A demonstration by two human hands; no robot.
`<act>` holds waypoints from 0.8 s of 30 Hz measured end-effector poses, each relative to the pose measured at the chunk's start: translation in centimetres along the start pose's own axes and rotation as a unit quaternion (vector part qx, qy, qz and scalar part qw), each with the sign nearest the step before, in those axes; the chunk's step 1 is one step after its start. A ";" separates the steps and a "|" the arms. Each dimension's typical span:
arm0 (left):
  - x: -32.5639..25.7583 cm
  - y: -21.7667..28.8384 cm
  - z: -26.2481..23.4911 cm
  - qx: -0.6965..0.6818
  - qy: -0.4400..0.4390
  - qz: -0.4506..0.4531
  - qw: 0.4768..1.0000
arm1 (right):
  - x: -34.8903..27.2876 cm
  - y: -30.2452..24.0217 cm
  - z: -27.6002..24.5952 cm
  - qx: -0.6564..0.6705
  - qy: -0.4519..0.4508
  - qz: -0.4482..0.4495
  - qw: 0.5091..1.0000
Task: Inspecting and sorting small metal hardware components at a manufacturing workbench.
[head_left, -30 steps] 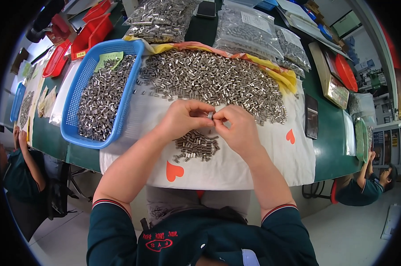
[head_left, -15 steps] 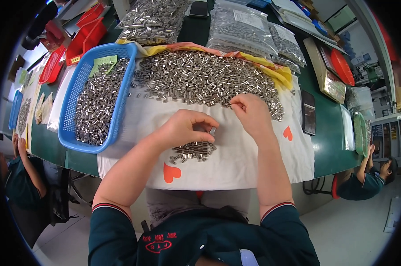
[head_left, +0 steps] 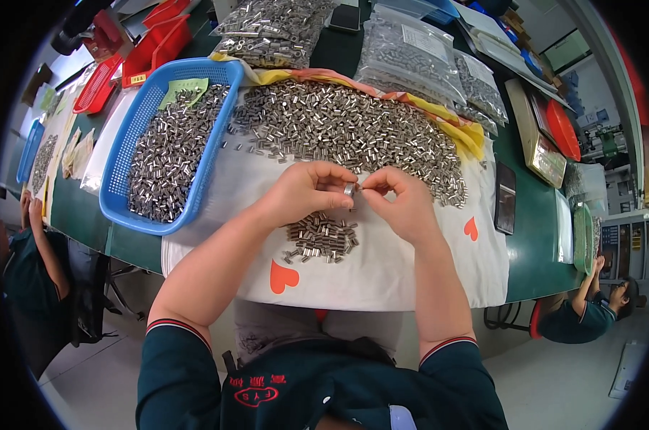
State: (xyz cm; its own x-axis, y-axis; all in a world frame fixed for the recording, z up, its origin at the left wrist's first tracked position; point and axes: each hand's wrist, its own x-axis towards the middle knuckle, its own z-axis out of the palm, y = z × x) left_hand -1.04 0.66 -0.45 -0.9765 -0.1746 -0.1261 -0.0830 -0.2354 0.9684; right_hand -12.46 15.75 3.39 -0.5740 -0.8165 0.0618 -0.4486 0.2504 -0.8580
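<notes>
My left hand (head_left: 304,190) is closed, pinching a small shiny round metal piece (head_left: 349,189) between thumb and fingers. Against that piece my right hand (head_left: 403,205) brings its pinched thumb and forefinger; what they hold is too small to make out. Both hands hover over a white cloth. Just below the left hand lies a small pile of short metal sleeves (head_left: 323,238). Beyond both hands spreads a large heap of similar sleeves (head_left: 346,125), reaching the cloth's yellow and orange far edge (head_left: 382,91).
A blue plastic basket (head_left: 116,161) full of sleeves stands at the left. Clear bags of metal parts (head_left: 410,54) line the back. A dark phone (head_left: 505,197) lies right of the cloth, and red bins (head_left: 156,50) stand far left. Other people sit at both sides.
My right hand has moved left from the near edge of the large heap to my left fingertips. The whole view has shifted slightly.
</notes>
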 end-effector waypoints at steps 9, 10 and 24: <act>0.0 -0.2 -0.2 -0.012 0.004 0.004 1.000 | -0.3 0.1 0.8 0.017 -0.023 -0.054 0.998; 0.0 -0.1 0.0 -0.012 0.004 0.004 1.000 | -0.4 0.1 1.1 -0.080 0.001 -0.105 0.991; -0.6 0.3 0.5 0.108 -0.007 0.000 0.994 | 0.4 0.5 -1.1 -0.014 -0.039 -0.024 0.999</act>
State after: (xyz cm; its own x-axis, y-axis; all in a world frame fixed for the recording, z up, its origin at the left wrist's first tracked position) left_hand -0.61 1.12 0.05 -0.9792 -0.1605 -0.1240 -0.1219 -0.0232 0.9923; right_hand -13.65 16.14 3.53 -0.4973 -0.8654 0.0617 -0.4935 0.2236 -0.8405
